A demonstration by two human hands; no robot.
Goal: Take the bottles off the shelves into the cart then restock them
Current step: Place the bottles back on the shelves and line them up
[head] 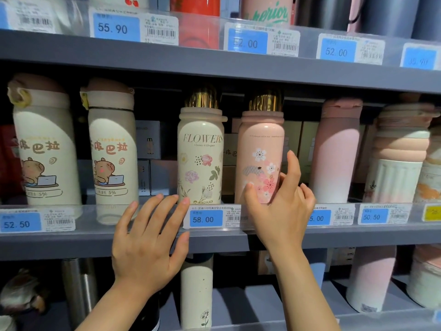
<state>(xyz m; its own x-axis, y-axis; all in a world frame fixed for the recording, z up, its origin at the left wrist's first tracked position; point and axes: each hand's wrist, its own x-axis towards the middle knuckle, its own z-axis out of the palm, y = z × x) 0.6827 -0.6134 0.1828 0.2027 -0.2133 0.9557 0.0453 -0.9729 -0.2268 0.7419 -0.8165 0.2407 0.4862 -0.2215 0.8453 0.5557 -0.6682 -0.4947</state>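
Two capybara bottles stand upright at the left of the middle shelf, faces turned outward behind a clear rail of price tags — a display front, so each design can be read against its price. Next along, the flowers bottle stands upright in its own slot above the 58.00 tag.

The left hand is spread flat in front of the shelf edge, fingers straight and splayed, holding nothing; their tips reach up to the rail near the flowers bottle's base, though whether they touch it I cannot tell.

The right hand is at the pink blossom bottle, which stands on the shelf. Its thumb lies against the bottle's front low down, the other fingers extended loosely by its right side — opened about as wide as the body, not closed round it. It reads as the start of a grasp or the end of a release; which, I cannot say.

Further right stand a pink gradient bottle and a ribbed one. No cart is in view.
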